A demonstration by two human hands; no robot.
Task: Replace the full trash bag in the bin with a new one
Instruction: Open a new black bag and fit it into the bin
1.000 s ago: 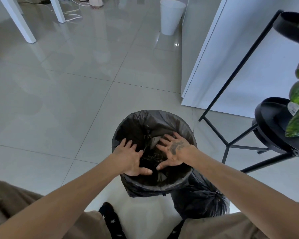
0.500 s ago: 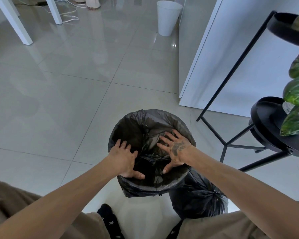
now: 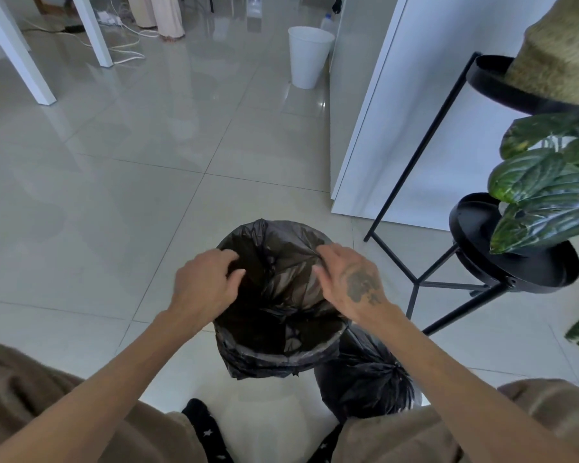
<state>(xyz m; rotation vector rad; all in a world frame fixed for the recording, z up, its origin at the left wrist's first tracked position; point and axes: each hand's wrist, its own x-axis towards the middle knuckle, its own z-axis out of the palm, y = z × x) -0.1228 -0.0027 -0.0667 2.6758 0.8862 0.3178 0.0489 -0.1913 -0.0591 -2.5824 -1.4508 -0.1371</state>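
A new black trash bag (image 3: 278,255) lines the bin in front of me, its edge folded down over the rim (image 3: 264,360). My left hand (image 3: 204,285) pinches the bag's upper left edge. On the upper right edge, my right hand (image 3: 351,279) grips the plastic the same way. The full trash bag (image 3: 365,379), tied shut, sits on the floor just right of the bin, next to my knee.
A black metal plant stand (image 3: 502,262) with green leaves (image 3: 542,202) stands close on the right. A white cabinet (image 3: 398,128) is behind it. A white bin (image 3: 306,56) sits far back, with white table legs (image 3: 17,58) and cables at far left.
Both hands came up out of the bag's inside, where they were pressing it down, and now hold its upper edge on each side. The camera has tilted up slightly.
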